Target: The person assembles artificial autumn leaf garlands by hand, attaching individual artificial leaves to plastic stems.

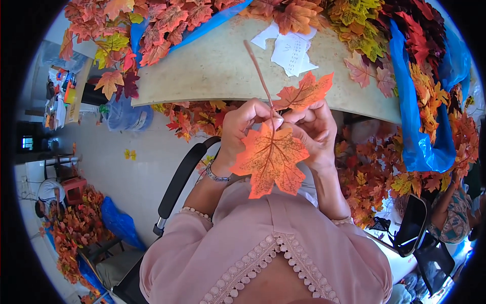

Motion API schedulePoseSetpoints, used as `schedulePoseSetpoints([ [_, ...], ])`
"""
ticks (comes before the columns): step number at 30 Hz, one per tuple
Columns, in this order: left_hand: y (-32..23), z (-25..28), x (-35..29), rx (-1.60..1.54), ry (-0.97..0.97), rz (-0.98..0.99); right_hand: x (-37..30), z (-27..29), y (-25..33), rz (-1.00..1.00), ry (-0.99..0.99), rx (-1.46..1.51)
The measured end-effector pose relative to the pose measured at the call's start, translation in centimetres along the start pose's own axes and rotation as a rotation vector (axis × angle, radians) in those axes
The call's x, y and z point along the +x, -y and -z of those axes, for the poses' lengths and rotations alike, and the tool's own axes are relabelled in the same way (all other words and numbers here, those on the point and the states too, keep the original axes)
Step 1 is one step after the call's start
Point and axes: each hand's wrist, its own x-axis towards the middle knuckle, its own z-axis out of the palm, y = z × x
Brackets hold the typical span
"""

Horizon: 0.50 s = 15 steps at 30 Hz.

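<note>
Leaf piece: one brown stem (pixel 259 68) with two orange cloth-like leaves, held up between the person's hands, in front of the chest and close to the table edge.
Lower leaf (pixel 272 162): orange with dark speckles and veins, spread flat, hanging tip down below the fingers.
Upper leaf (pixel 306 92): redder orange, pointing up and to the right, over the right hand.
Left hand (pixel 242 124): thumb and forefinger clamped together on the stem, just above the lower leaf; metal band (pixel 217 176) at the wrist.
Right hand (pixel 320 134): fingers curled in, tips at the base of the upper leaf; from here I cannot tell whether they are clamped on it.
Table (pixel 202 66): pale top, worn, just beyond the hands.
Paper (pixel 293 53): white, torn-edged, with writing, lying on the table.
Leaf bunches, far side: pink-red (pixel 172 20) at left, yellow-green (pixel 357 25) at right.
Blue plastic (pixel 422 149): draped over the table's right end, around more leaves.
Leaf heap (pixel 367 175): red, orange and yellow, to the right of the right forearm.
Chair arm (pixel 179 182): black, curved, beside the left forearm.
Floor, left: a small yellow leaf (pixel 130 154).
Co-worker, far right: a patterned sleeve (pixel 452 218).
</note>
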Motion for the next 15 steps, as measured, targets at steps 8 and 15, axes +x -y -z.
schedulePoseSetpoints([
  [8,0.4,0.3,1.1,-0.206,0.004,0.065,1.0,-0.4,1.3,-0.03,0.009,-0.115],
  [15,0.5,-0.1,1.2,-0.319,-0.008,-0.004,0.5,0.0,2.1,-0.209,0.042,-0.197],
])
